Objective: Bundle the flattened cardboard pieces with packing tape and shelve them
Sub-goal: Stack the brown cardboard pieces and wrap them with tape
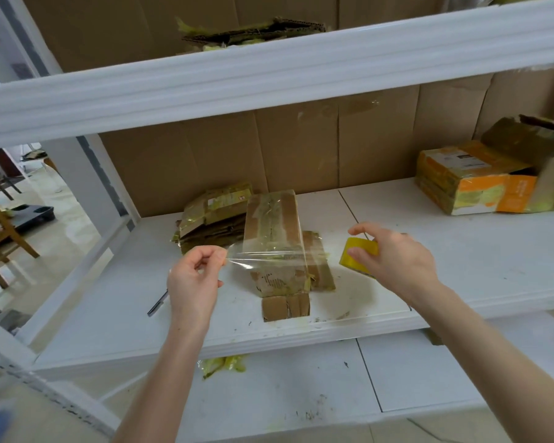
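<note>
A stack of flattened cardboard pieces (274,231) lies on the white middle shelf (429,251), with clear tape over its top. My right hand (394,254) grips a yellow roll of packing tape (359,255) just right of the stack. A clear strip of tape (263,257) stretches from the roll's side across the stack's front to my left hand (194,276), which pinches its free end. A second taped cardboard bundle (211,219) lies behind and left of the stack.
A dark pen-like tool (157,303) lies on the shelf left of my left wrist. An open orange-and-brown box (480,180) stands at the shelf's right. More cardboard (253,32) rests on the upper shelf. Yellowish tape scraps (224,364) lie on the lower shelf.
</note>
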Action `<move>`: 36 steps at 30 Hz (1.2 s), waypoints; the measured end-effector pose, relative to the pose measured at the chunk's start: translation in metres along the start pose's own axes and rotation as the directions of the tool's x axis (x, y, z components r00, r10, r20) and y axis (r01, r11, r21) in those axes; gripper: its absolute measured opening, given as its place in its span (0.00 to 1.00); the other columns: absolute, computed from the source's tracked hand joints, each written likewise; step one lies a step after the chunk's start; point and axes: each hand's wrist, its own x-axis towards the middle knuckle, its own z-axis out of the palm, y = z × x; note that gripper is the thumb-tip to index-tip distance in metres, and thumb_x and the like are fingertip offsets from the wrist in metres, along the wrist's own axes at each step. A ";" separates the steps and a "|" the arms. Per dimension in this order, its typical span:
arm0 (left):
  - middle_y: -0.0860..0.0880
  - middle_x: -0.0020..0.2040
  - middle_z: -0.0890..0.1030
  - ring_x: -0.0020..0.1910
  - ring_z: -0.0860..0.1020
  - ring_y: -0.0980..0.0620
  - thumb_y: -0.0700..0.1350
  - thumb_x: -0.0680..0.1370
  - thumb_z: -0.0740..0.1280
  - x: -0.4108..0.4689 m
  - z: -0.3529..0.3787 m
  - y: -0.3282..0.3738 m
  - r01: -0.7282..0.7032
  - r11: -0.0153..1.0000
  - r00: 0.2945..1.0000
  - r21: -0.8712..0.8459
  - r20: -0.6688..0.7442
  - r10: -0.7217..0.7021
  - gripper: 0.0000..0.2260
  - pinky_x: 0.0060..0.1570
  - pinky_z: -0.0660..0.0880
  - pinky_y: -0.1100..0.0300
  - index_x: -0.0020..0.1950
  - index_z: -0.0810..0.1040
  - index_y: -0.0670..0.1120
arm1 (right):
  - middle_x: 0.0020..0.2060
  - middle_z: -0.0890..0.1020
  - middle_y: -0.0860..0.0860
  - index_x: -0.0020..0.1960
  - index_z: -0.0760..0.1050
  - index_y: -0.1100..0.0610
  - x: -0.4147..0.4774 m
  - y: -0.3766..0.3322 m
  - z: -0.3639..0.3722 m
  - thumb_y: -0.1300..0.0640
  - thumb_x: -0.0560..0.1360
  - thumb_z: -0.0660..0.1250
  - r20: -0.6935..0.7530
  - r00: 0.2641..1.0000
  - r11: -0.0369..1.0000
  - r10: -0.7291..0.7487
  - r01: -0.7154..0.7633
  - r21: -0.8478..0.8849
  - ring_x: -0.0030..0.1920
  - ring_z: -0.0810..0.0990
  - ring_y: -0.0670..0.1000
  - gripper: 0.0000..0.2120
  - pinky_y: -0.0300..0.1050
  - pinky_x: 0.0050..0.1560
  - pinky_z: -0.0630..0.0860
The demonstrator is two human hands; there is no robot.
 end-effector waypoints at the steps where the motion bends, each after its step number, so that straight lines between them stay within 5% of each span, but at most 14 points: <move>1: 0.53 0.40 0.81 0.38 0.77 0.53 0.43 0.77 0.67 -0.003 0.000 -0.002 -0.005 1.000 1.000 0.009 -0.011 0.005 0.09 0.29 0.72 0.72 0.40 0.79 0.56 | 0.46 0.80 0.49 0.60 0.71 0.38 -0.001 -0.002 0.002 0.40 0.76 0.63 -0.021 1.000 1.000 0.015 -0.016 -0.008 0.46 0.76 0.56 0.13 0.44 0.39 0.67; 5: 0.55 0.40 0.80 0.37 0.77 0.51 0.43 0.78 0.66 -0.004 -0.001 -0.013 0.022 0.999 0.998 0.026 -0.063 -0.020 0.10 0.28 0.70 0.74 0.40 0.78 0.57 | 0.38 0.76 0.46 0.56 0.76 0.40 -0.006 -0.006 0.011 0.41 0.77 0.63 -0.109 0.994 0.996 0.002 -0.011 -0.084 0.39 0.70 0.51 0.10 0.42 0.37 0.64; 8: 0.57 0.40 0.80 0.35 0.78 0.54 0.45 0.78 0.67 0.005 -0.002 -0.021 0.056 0.998 0.994 -0.011 -0.099 -0.057 0.10 0.29 0.72 0.73 0.40 0.78 0.59 | 0.38 0.76 0.45 0.51 0.76 0.40 -0.002 -0.007 0.015 0.42 0.77 0.64 -0.078 0.997 0.998 0.024 -0.019 0.067 0.40 0.71 0.50 0.06 0.41 0.32 0.63; 12: 0.56 0.40 0.81 0.42 0.78 0.57 0.43 0.77 0.67 0.011 0.001 -0.038 0.080 0.996 0.993 -0.028 -0.084 -0.082 0.09 0.34 0.74 0.68 0.40 0.79 0.56 | 0.31 0.72 0.41 0.46 0.76 0.41 0.001 -0.009 0.024 0.43 0.77 0.64 -0.145 0.989 0.998 0.027 -0.018 0.060 0.33 0.68 0.48 0.04 0.36 0.28 0.58; 20: 0.50 0.44 0.82 0.44 0.78 0.53 0.43 0.77 0.67 0.024 0.017 -0.070 0.154 0.987 0.983 -0.052 -0.089 -0.158 0.08 0.38 0.75 0.63 0.41 0.79 0.55 | 0.30 0.73 0.44 0.46 0.77 0.44 0.020 -0.007 0.040 0.45 0.76 0.66 -0.201 0.979 0.999 -0.020 0.025 0.021 0.31 0.67 0.47 0.04 0.36 0.30 0.57; 25: 0.51 0.43 0.82 0.43 0.78 0.54 0.45 0.78 0.67 0.036 0.034 -0.084 0.227 0.973 0.971 -0.045 -0.062 -0.230 0.07 0.46 0.75 0.59 0.42 0.78 0.55 | 0.35 0.77 0.47 0.48 0.75 0.43 0.038 -0.006 0.061 0.44 0.77 0.64 -0.152 0.988 1.000 -0.006 0.002 -0.025 0.35 0.71 0.49 0.04 0.39 0.32 0.65; 32: 0.54 0.42 0.81 0.42 0.77 0.59 0.44 0.79 0.65 0.046 0.064 -0.084 0.267 0.964 0.963 -0.014 0.030 -0.267 0.07 0.36 0.69 0.71 0.43 0.78 0.53 | 0.39 0.76 0.47 0.53 0.72 0.43 0.056 -0.019 0.090 0.38 0.76 0.61 0.015 0.998 0.993 0.056 -0.054 -0.104 0.40 0.73 0.50 0.12 0.42 0.38 0.72; 36: 0.48 0.51 0.80 0.48 0.78 0.54 0.44 0.80 0.62 0.052 0.076 -0.086 0.328 0.944 0.940 0.028 0.086 -0.330 0.05 0.46 0.76 0.60 0.47 0.76 0.52 | 0.37 0.74 0.47 0.54 0.72 0.44 0.060 -0.028 0.097 0.39 0.76 0.62 0.023 0.999 0.993 0.046 -0.043 -0.111 0.39 0.73 0.51 0.11 0.45 0.41 0.77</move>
